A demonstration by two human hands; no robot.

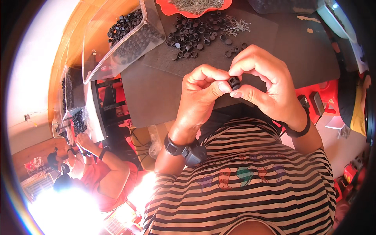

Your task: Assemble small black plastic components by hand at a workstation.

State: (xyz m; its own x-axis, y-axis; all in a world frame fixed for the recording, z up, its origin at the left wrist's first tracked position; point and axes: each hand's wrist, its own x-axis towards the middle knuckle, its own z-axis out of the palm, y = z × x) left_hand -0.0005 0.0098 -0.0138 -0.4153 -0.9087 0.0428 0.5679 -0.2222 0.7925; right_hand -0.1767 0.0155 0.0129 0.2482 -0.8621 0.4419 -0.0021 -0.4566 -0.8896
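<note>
small blk part (234, 83) held betw. both hands, over table (156, 88) nr its front edge; shape partly hidden by fingers. l. hand (197, 90): thumb & forefinger narrow, pinching part from left. r. hand (271, 83): thumb & forefinger curved, tips on same part from right. beyond, on table: loose heap of blk caps & rings (200, 46), metal pins (239, 26) at its right. behind heap: red bowl (164, 8), wavy rim, w/ thin pcs. left: clear bin (114, 48) cont. blk pcs.

Black-striped shirt (250, 199), black wrist straps (172, 147)
</note>
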